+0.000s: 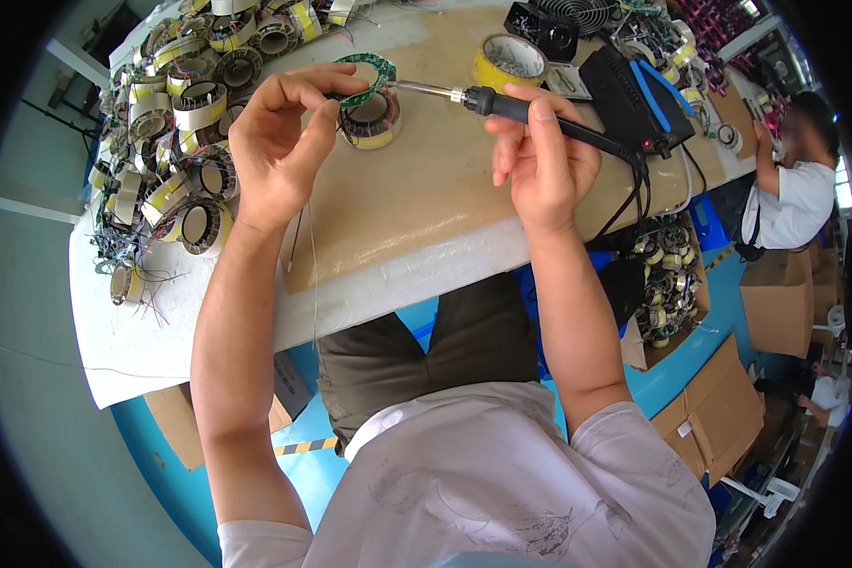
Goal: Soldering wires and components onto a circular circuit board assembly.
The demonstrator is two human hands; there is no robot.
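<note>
Head view: the left hand (279,142) pinches a green ring board (385,69), thumb and fingers nearly closed, near a coil (371,140). The right hand (547,156) holds a soldering iron (506,105), fingers half curled. The board is probably light, stiff, fragile; better taken by its rim. Fingers hide one side; whether the iron's tip touches, I cannot tell.

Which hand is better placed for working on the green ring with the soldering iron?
Probably the right hand: it holds the soldering iron, its tip at or very near the green ring. The left hand grips that ring, so it seems suited to steadying it.
</note>
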